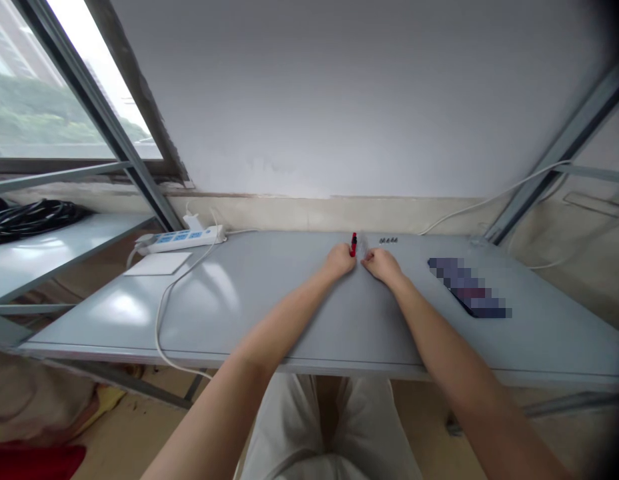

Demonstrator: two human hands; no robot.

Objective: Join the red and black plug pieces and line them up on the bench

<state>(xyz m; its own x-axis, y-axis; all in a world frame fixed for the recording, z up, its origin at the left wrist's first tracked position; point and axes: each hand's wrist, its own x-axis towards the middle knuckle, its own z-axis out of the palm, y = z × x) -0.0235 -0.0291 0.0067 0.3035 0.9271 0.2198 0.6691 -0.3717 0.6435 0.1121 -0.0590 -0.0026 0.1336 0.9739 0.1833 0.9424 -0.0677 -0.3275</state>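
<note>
Far out on the grey metal desk (269,300), a small red-handled tool (353,244) stands between both hands. Fingers of the left hand (339,260) curl around its near side; the right hand (382,264) is loosely curled just beside it, though whether it grips the tool I cannot tell. Four tiny dark screws (388,240) lie just right, a white power strip (182,239) far left.

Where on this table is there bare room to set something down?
Bare patches: the grey table between the white cable and the left hand, and the near edge below the blurred dark item. Crowded: around both hands, the red tool and the small dark bits.
</note>
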